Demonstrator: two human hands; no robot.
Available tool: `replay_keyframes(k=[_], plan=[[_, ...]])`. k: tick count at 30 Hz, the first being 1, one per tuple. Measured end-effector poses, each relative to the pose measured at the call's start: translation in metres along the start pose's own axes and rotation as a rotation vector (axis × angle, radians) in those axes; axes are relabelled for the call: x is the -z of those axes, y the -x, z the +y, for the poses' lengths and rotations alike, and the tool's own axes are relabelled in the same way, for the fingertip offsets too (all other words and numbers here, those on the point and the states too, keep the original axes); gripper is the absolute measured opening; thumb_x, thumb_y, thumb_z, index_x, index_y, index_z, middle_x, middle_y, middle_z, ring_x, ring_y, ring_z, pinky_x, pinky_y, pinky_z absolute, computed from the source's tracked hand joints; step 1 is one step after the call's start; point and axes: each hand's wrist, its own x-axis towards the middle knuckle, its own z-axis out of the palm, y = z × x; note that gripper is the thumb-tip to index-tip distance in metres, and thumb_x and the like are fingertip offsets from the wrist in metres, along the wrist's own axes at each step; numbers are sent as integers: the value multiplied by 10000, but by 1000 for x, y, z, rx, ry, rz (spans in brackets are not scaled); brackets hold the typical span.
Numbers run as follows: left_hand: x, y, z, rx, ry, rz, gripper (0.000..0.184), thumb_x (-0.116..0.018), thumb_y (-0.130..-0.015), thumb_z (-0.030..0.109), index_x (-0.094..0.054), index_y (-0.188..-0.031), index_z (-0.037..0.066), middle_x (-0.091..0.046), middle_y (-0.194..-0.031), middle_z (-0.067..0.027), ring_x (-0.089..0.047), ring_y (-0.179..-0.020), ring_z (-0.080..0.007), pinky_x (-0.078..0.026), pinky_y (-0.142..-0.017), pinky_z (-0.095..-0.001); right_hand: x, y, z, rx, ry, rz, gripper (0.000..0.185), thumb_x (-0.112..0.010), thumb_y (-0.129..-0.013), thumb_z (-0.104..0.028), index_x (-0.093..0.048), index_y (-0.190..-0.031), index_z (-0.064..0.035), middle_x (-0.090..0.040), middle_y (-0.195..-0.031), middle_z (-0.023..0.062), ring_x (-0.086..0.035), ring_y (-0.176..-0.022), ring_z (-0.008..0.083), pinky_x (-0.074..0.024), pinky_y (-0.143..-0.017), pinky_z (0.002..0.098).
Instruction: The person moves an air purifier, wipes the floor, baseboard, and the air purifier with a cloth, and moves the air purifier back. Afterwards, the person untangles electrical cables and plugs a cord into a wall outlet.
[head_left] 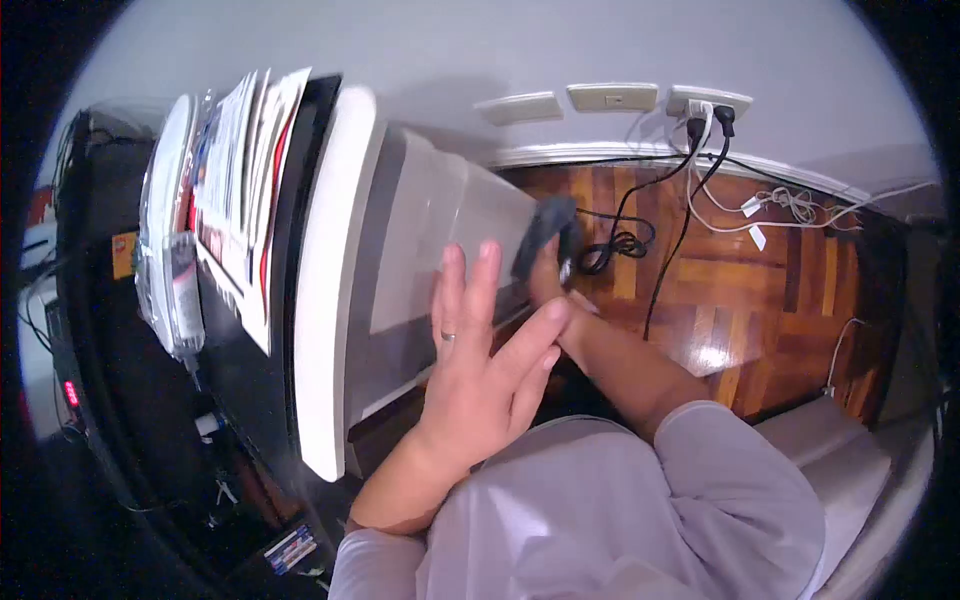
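Note:
My left hand (478,350), with a ring on one finger, is raised with its fingers spread and holds nothing. It is in front of the glossy pale side of a white-topped unit (450,215); whether it touches the unit I cannot tell. My right hand (547,272) reaches low past the unit's far edge, partly hidden behind my left fingers. The right fingers are closed on a dark grey cloth (545,225), which lies against the lower end of the pale side, close to the floor.
Papers (245,190) and a plastic-wrapped item (175,230) lie on the unit's top. Black cables (625,243) and a white cord bundle (795,207) trail over the parquet floor (720,310) from a wall socket (708,103). A grey cushioned seat (825,450) stands at right.

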Motion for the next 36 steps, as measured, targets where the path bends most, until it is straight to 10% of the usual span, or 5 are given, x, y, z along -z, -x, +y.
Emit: replay_keyframes(k=[9, 13, 15, 25, 36], plan=[[9, 114, -24, 272, 405, 97, 166, -493, -786, -5, -576, -929, 2, -570, -1027, -180, -532, -1012, -299, -397, -881, -368, 29, -21, 85, -506, -628, 109, 444, -384, -838, -236, -385, -1242, -51, -341, -1309, 106, -285, -1224, 289, -200, -1025, 443], [-12, 158, -69, 1195, 503, 351, 184, -513, -798, 33, -566, -966, -20, -579, -1034, -125, -535, -973, -197, -408, -841, -310, 12, -27, 68, -434, -561, 116, 445, -383, -841, -240, -383, -1243, -49, -344, -1307, 103, -290, -1220, 288, -207, -1020, 440], [15, 131, -75, 1300, 602, 358, 391, -481, -847, 269, -490, -1104, -25, -549, -1054, -63, -519, -968, -218, -410, -833, -317, -3, -34, 55, -390, -512, 103, 443, -383, -843, -240, -383, -1242, -49, -348, -1304, 103, -295, -1217, 287, -212, -1017, 435], [32, 132, -260, 835, 972, 951, 654, -345, -891, 421, 22, -1376, 181, -148, -1409, -150, -153, -1291, -303, -184, -1024, -387, -23, -34, 19, -159, -168, 120, 434, -379, -851, -241, -386, -1239, -47, -368, -1291, 99, -318, -1201, 278, -240, -1002, 412], [66, 108, -327, 892, 986, 793, 581, -293, -895, 470, -203, -1334, 100, -282, -1336, -112, -297, -1205, -260, -257, -981, -388, -2, -10, 8, -2, 11, 267, 424, -376, -860, -241, -388, -1236, -45, -390, -1277, 94, -344, -1184, 269, -271, -985, 386]])
